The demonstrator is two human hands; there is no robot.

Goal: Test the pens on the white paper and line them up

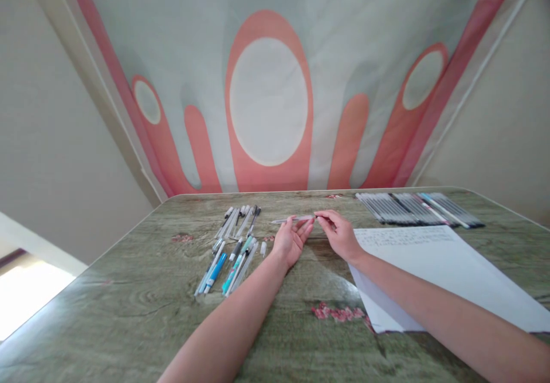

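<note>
We see one slim, pale pen (279, 221) in the air above the table, between the two hands. Its long axis runs almost level from left to right, and its left end points away from the right hand (338, 235). The left hand (290, 244) is turned with the palm up and grips the barrel near its middle, between thumb and fingers. The right hand pinches at the dark right end, with its fingertips together. So we judge that the important relation is this line: the right hand is in line with the pen, at its end, and the left hand lies across it. Whether the dark part is a cap or a tip, we cannot tell.

Just beside the left forearm, a small white cap (263, 248) is on the table (129, 314). Farther left we find two loose groups, the far pens (232, 222) and the near pens (216, 271). To the right lies a white sheet (433, 280) with some written lines at its far edge, and beyond it a neat row of pens (412, 210). The surface is wood-patterned, with printed pink flowers (339, 312). Behind it we see a pale backdrop (201, 45) with reddish arches, and plain walls (64, 125).
</note>
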